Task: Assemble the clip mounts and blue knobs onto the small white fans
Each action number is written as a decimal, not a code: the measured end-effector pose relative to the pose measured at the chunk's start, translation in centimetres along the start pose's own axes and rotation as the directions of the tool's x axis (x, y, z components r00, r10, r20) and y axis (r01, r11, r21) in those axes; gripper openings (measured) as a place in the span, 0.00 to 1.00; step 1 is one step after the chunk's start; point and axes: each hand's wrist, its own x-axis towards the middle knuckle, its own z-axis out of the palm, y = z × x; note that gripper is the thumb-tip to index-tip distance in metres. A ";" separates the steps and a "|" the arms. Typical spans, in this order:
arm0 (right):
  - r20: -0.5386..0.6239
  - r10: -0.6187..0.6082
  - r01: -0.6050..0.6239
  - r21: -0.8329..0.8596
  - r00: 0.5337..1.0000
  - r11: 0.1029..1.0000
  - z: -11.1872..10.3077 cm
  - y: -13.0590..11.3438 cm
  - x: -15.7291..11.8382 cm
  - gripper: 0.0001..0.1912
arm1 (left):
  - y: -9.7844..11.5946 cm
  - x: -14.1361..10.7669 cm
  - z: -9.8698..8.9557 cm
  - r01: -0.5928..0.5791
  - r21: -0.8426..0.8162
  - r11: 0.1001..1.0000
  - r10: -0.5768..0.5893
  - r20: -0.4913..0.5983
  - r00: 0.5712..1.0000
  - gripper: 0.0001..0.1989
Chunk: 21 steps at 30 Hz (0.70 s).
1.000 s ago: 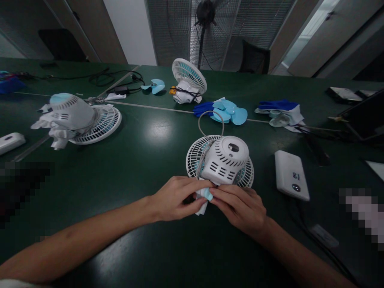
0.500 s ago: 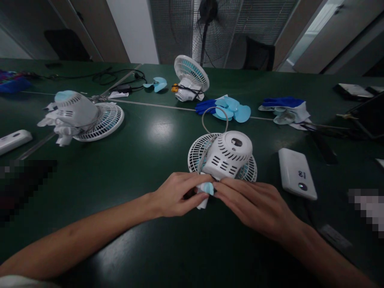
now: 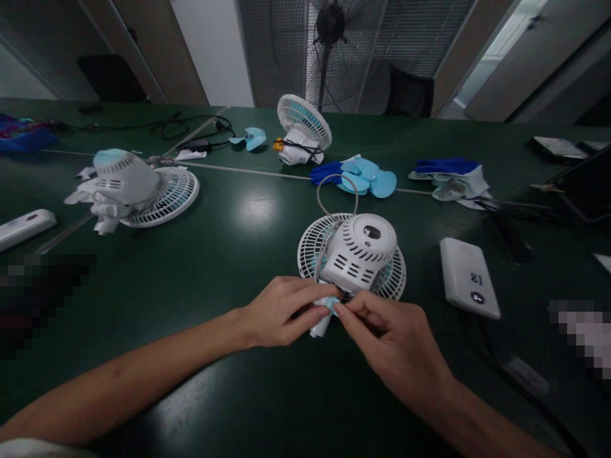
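The left hand (image 3: 281, 312) is nearly closed, thumb and forefinger pinching a small light-blue piece (image 3: 331, 305) at the near side of a white fan (image 3: 360, 248). The right hand (image 3: 401, 337) pinches the same piece from the other side between thumb and forefinger, its remaining fingers curled. The fan lies grille-down on the green table (image 3: 238, 267), well in from the far edge, its motor housing facing up and a grey cable (image 3: 357, 191) looping above it. Beyond it, nearer the far edge, light-blue blades (image 3: 370, 181) lie against a blue glove (image 3: 325, 172). Another fan (image 3: 303, 130) stands close to that edge. A white box (image 3: 468, 277) marked 18 lies to the right.
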 end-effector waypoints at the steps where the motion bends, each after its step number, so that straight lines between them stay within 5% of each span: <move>1: 0.000 -0.012 0.012 -0.017 1.000 1.000 -0.1 0.0 0.0 0.15 | 0.0 0.0 0.0 -0.002 -0.001 1.000 0.002 0.006 1.000 0.16; 4: 0.021 -0.246 0.245 -0.187 0.969 0.951 -0.6 1.2 0.1 0.08 | -0.1 -0.1 0.0 -0.001 -0.030 1.000 0.002 0.006 1.000 0.16; 7: 0.081 -0.549 0.541 -0.336 0.832 0.771 -1.1 3.6 0.4 0.13 | -0.2 -0.2 0.0 -0.002 -0.051 0.999 0.001 -0.017 1.000 0.17; 9: 0.094 -0.626 0.617 -0.334 0.774 0.712 -1.4 5.1 0.5 0.17 | -0.2 -0.3 0.0 -0.003 -0.054 0.999 0.003 -0.012 1.000 0.17; 12: 0.090 -0.645 0.635 -0.325 0.758 0.701 -1.4 6.2 0.4 0.21 | -0.1 -0.2 0.0 -0.003 -0.049 0.999 0.004 0.009 1.000 0.18; 16: 0.002 -0.623 0.591 -0.317 0.782 0.742 -0.5 4.6 0.1 0.09 | 0.1 -0.1 0.0 0.007 -0.029 1.000 -0.006 0.031 1.000 0.17; 17: -0.032 -0.565 0.527 -0.321 0.825 0.787 -0.2 3.8 0.0 0.04 | 0.1 -0.1 0.1 0.009 -0.023 1.000 -0.008 0.036 0.999 0.17; 19: -0.077 -0.370 0.340 -0.257 0.926 0.905 0.3 2.2 -0.2 0.13 | 0.1 -0.2 0.1 0.012 -0.004 1.000 -0.012 0.040 0.999 0.17; 21: -0.100 -0.198 0.181 -0.157 0.975 0.971 0.5 0.9 -0.3 0.19 | 0.1 -0.2 0.2 0.014 0.011 1.000 -0.014 0.041 0.999 0.17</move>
